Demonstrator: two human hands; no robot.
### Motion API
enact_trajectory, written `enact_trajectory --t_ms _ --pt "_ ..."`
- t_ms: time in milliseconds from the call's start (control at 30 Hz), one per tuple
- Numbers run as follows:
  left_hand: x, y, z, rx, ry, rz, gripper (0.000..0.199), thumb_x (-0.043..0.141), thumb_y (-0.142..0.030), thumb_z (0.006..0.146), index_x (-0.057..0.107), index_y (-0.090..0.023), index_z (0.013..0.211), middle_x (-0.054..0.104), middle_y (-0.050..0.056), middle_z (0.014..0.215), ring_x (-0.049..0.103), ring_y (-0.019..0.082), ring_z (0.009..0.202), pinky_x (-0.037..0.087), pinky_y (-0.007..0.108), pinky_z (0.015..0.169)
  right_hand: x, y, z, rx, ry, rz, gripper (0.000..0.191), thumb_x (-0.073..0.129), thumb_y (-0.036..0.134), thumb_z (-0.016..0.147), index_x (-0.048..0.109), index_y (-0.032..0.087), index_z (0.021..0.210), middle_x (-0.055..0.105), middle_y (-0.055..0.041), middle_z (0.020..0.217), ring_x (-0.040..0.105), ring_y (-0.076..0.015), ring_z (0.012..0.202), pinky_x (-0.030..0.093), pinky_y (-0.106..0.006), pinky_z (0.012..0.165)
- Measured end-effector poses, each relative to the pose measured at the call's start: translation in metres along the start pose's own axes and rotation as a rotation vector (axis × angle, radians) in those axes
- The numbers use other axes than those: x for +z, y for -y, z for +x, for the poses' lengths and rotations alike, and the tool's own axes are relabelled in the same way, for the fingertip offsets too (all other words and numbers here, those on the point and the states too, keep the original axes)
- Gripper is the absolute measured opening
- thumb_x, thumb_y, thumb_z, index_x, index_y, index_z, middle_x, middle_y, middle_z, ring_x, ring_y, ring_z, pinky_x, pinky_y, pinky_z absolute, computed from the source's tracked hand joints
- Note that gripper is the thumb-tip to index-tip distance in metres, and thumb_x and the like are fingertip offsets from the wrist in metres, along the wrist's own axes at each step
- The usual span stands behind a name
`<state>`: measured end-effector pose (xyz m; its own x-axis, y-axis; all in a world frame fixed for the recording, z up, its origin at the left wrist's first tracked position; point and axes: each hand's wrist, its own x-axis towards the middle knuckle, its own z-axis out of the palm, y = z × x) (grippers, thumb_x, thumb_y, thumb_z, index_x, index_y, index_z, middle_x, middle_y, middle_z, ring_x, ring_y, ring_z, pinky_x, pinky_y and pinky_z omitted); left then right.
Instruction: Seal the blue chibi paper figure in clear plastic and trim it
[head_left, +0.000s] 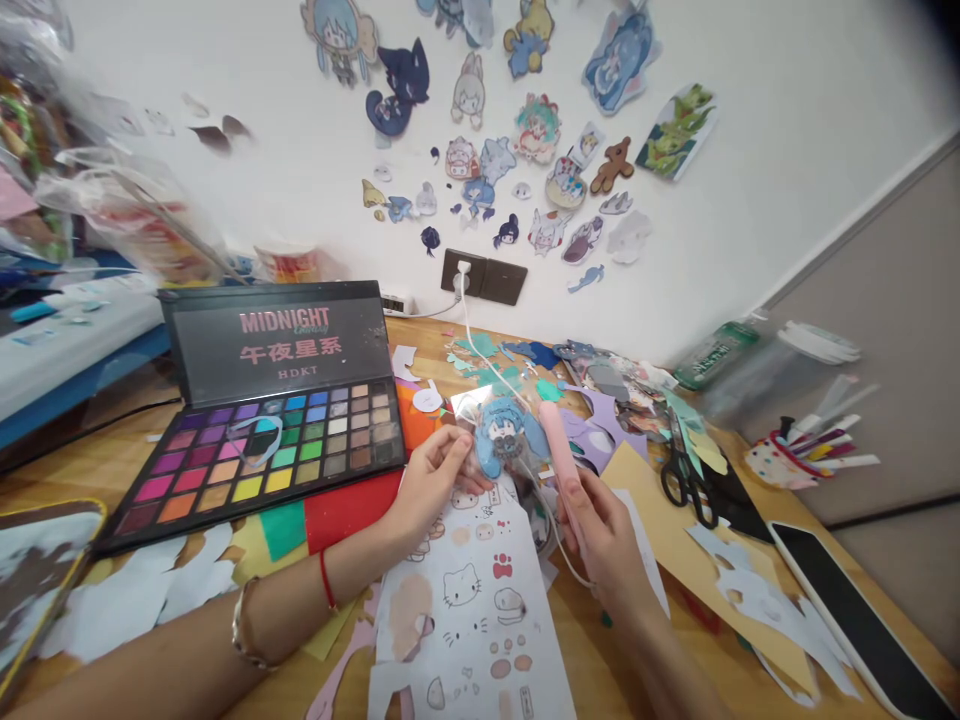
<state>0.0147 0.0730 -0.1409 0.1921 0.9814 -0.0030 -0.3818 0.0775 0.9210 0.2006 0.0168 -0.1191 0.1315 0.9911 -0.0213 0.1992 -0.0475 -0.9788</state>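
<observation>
Head view: the left hand (431,475) is nearly closed, thumb and fingers pinching the left edge of a blue-haired character cutout (504,430), which is held up over the top of a printed sheet (469,615) of small drawings. The right hand (606,530) is curled around the lower part of a pink wand (559,450), its upper end raised just beside the cutout's right side; whether the two touch, I cannot tell. A white cord (553,525) loops down between the cutout and the right hand. Left of the hands an open color palette (274,350) has a pale blue strip lying curled on its pans. To the right, black-handled scissors (688,485) lie near tan paper (634,490), with a white-edged phone (855,615) farther out.
</observation>
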Motion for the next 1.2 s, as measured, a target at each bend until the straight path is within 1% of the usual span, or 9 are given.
enact_trajectory --t_ms 100,267,467,667,767,833,1033,1100,1200 --pt "0.000 0.000 -0.001 0.000 -0.005 0.007 0.025 0.056 -0.042 0.084 0.048 -0.019 0.078 0.057 -0.006 0.056 0.066 0.014 0.053 0.051 0.021 0.050 0.000 0.001 0.000 -0.045 -0.011 -0.061 0.031 0.048 0.051 0.086 0.050 0.021 0.078 0.040 0.0056 0.057 0.031 -0.0064 0.039 0.023 -0.022 0.038" --pt "0.001 -0.001 -0.002 0.001 -0.020 0.016 0.025 0.058 -0.042 0.082 0.050 -0.019 0.082 0.060 -0.004 0.057 0.066 0.015 0.054 0.053 0.023 0.051 0.000 0.003 -0.001 -0.170 -0.115 -0.253 0.027 0.047 0.047 0.086 0.053 0.022 0.080 0.040 0.0045 0.056 0.034 -0.0111 0.043 0.025 -0.025 0.042" --pt "0.004 -0.004 -0.002 0.017 -0.030 0.010 0.025 0.057 -0.042 0.082 0.050 -0.018 0.082 0.061 -0.003 0.059 0.067 0.015 0.056 0.054 0.023 0.052 0.001 0.005 -0.006 -0.265 -0.195 -0.409 0.025 0.047 0.044 0.086 0.056 0.021 0.090 0.054 -0.0005 0.065 0.041 -0.0145 0.050 0.028 -0.027 0.047" --pt "0.001 -0.002 -0.001 0.034 -0.032 0.005 0.026 0.057 -0.043 0.082 0.050 -0.019 0.082 0.058 -0.005 0.057 0.066 0.016 0.056 0.054 0.024 0.052 -0.002 0.008 -0.007 -0.106 -0.024 -0.208 0.027 0.044 0.049 0.088 0.051 0.023 0.084 0.036 0.0061 0.052 0.032 -0.0103 0.040 0.025 -0.024 0.040" --pt "-0.001 0.000 -0.001 0.041 -0.024 0.006 0.025 0.057 -0.043 0.083 0.050 -0.019 0.082 0.056 -0.005 0.057 0.066 0.016 0.055 0.054 0.024 0.051 -0.001 0.010 -0.007 -0.004 0.055 -0.026 0.030 0.046 0.051 0.087 0.046 0.023 0.076 0.036 0.0065 0.056 0.027 -0.0074 0.037 0.020 -0.022 0.036" --pt "-0.001 -0.001 -0.001 0.044 -0.020 0.007 0.024 0.057 -0.043 0.083 0.050 -0.019 0.081 0.056 -0.006 0.057 0.065 0.015 0.054 0.053 0.024 0.050 -0.001 0.011 -0.007 0.011 0.057 -0.003 0.031 0.047 0.052 0.086 0.046 0.023 0.076 0.037 0.0057 0.058 0.026 -0.0072 0.038 0.019 -0.022 0.036" --pt "0.002 -0.003 -0.005 0.044 0.008 0.023 0.026 0.057 -0.044 0.082 0.051 -0.019 0.079 0.062 -0.002 0.059 0.064 0.015 0.054 0.051 0.023 0.050 -0.001 0.014 -0.007 -0.260 -0.278 -0.538 0.024 0.050 0.046 0.084 0.056 0.023 0.089 0.041 0.0031 0.054 0.034 -0.0138 0.047 0.028 -0.027 0.046" --pt "0.001 -0.002 -0.004 0.046 0.005 0.024 0.025 0.057 -0.044 0.082 0.051 -0.020 0.078 0.062 -0.003 0.058 0.064 0.015 0.053 0.050 0.022 0.049 -0.001 0.014 -0.006 -0.203 -0.236 -0.448 0.025 0.050 0.047 0.083 0.056 0.023 0.086 0.042 0.0030 0.055 0.034 -0.0131 0.046 0.027 -0.026 0.045" --pt "-0.001 -0.001 -0.002 0.053 -0.015 0.016 0.023 0.055 -0.043 0.084 0.051 -0.021 0.079 0.059 -0.004 0.057 0.064 0.015 0.052 0.050 0.022 0.048 0.001 0.013 -0.004 0.012 -0.015 -0.084 0.031 0.048 0.053 0.083 0.052 0.023 0.076 0.042 0.0039 0.057 0.030 -0.0092 0.040 0.022 -0.024 0.039"
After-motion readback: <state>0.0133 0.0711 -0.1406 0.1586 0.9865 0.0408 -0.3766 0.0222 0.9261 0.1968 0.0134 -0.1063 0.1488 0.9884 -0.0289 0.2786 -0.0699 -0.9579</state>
